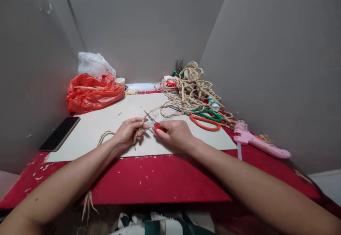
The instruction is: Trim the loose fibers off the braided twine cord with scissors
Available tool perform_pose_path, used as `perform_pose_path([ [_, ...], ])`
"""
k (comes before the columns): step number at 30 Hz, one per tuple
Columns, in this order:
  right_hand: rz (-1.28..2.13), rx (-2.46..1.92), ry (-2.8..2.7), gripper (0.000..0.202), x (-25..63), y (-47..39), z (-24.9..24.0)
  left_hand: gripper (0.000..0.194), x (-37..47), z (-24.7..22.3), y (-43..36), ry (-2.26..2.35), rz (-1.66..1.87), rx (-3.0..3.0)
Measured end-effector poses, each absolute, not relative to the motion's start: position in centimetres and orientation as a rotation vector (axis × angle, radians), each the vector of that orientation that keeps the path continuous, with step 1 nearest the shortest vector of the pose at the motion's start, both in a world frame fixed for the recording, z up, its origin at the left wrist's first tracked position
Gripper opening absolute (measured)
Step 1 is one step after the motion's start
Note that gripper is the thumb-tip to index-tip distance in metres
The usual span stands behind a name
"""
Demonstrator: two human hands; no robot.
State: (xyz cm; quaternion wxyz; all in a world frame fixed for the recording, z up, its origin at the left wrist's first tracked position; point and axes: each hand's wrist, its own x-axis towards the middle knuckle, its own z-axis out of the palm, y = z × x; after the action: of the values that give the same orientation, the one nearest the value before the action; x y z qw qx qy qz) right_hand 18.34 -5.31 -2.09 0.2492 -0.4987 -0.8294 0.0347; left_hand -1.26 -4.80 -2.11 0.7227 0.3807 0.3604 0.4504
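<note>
My left hand [129, 132] is closed on a braided straw cord [106, 133], pinching it between thumb and fingers over the white board. The cord loops out behind the wrist, and frayed strands hang at the table's front edge. In my right hand [176, 134] is a small pair of red-handled scissors [157, 126]. Their blades are parted and point up and left, close to the cord at my left fingertips. Whether the blades touch the cord I cannot tell. Right of that hand lie larger scissors with orange and green handles [205, 122].
A tangled heap of straw cord [190, 86] lies at the back right. A pink glue gun [255, 141] rests at the right, a black phone [60, 134] at the left. A red plastic bag [93, 94] and a paper cup [120, 81] stand behind the white board [87, 132] on red cloth.
</note>
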Motion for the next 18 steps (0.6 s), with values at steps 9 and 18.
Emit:
perform_pose_path([
  [9,1.380,-1.092,-0.999,0.025,19.3,-2.8,-1.7,0.020,-1.0,-2.4,-5.6,0.857,0.986,0.976],
  [18,1.452,-0.908,-0.687,0.030,20.2,-2.0,-0.2,0.020,-0.6,-2.1,-6.9,1.028,0.879,1.450],
])
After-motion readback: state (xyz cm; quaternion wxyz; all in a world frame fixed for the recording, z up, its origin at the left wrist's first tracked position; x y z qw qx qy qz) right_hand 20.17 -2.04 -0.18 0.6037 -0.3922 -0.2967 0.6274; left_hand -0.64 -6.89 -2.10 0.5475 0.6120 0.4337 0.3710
